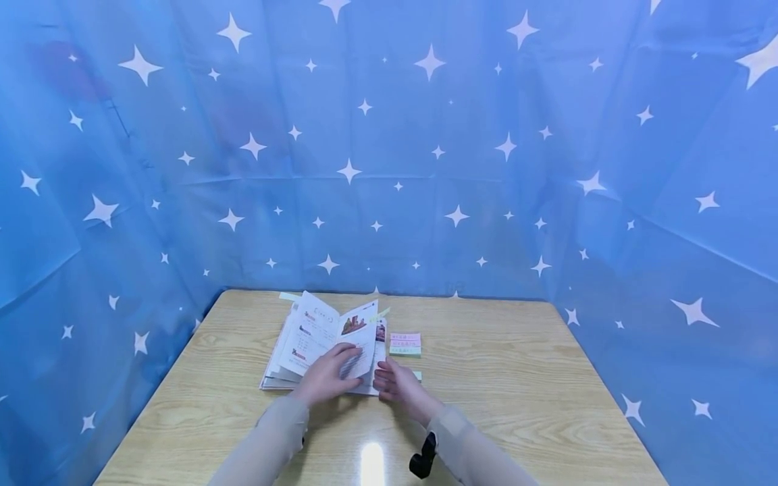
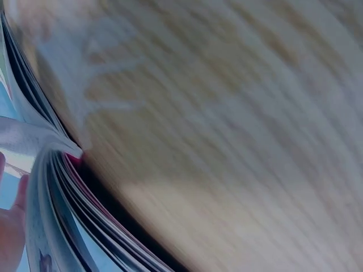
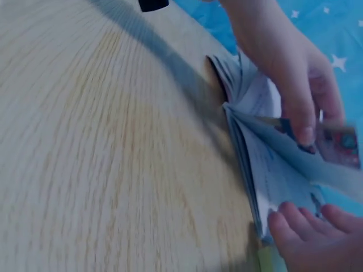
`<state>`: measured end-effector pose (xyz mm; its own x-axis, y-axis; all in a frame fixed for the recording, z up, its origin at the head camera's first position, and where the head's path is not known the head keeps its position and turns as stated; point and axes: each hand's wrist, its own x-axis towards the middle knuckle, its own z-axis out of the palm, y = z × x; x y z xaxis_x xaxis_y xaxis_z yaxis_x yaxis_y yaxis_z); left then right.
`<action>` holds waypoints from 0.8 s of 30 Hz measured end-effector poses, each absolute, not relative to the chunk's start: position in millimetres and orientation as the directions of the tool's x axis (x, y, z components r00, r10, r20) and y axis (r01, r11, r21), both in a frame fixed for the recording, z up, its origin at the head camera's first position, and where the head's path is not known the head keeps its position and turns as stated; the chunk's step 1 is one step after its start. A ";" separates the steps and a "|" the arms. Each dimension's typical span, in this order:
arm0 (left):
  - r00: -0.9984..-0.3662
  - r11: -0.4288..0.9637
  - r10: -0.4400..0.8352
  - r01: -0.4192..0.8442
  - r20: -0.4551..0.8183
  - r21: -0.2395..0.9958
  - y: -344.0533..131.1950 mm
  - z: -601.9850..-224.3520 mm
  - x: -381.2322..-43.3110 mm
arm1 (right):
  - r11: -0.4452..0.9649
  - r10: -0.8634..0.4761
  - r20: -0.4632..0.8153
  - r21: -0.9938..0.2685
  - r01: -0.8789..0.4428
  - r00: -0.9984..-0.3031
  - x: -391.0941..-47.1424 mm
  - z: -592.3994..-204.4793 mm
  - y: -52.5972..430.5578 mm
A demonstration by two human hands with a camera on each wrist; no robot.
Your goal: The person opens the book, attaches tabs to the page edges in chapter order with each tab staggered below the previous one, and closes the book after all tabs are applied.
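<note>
An open book [image 1: 316, 337] with printed text and small pictures lies toward the far left of the table, one leaf [image 1: 360, 325] raised above its right side. My left hand [image 1: 328, 374] pinches that leaf near its lower part; in the right wrist view the thumb lies on one face with fingers behind. At the book's right edge, my right hand [image 1: 401, 388] has its fingers fairly straight, and their tips touch or nearly touch the page under the raised leaf. The left wrist view catches the book's fanned page edges [image 2: 54, 198].
Pink and green sticky notes [image 1: 404, 344] with handwriting lie right of the book. A pale green tab [image 1: 290, 296] sticks out at its upper left, a yellow-green one [image 1: 380, 315] from the leaf. Another green piece [image 1: 417, 375] shows beside the right hand. A blue starred curtain [image 1: 389, 229] surrounds the wooden table [image 1: 516, 391].
</note>
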<state>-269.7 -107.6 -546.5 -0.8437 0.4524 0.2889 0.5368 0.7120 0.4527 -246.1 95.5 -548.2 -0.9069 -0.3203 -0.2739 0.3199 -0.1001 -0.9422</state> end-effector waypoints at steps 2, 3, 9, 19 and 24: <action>-0.847 0.718 0.462 0.531 0.264 0.449 -103.1 -544.8 -269.1 | -0.138 -0.318 -0.264 -0.937 0.320 -0.911 -246.2 -547.4 97.4; -0.851 0.723 0.462 0.525 0.251 0.449 -100.9 -544.1 -268.8 | -0.152 -0.315 -0.260 -0.936 0.319 -0.913 -246.2 -546.5 98.4; -0.898 0.729 0.400 0.433 0.183 0.530 -86.0 -539.5 -268.8 | -0.180 -0.292 -0.263 -0.929 0.323 -0.920 -246.2 -541.6 102.7; -0.918 0.705 0.371 0.376 0.140 0.601 -68.3 -534.7 -275.4 | -0.228 -0.299 -0.299 -0.900 0.372 -0.906 -246.7 -535.2 99.0; -0.924 0.712 0.361 0.361 0.127 0.602 -67.1 -532.8 -276.9 | -0.237 -0.308 -0.307 -0.892 0.385 -0.901 -247.4 -531.6 97.1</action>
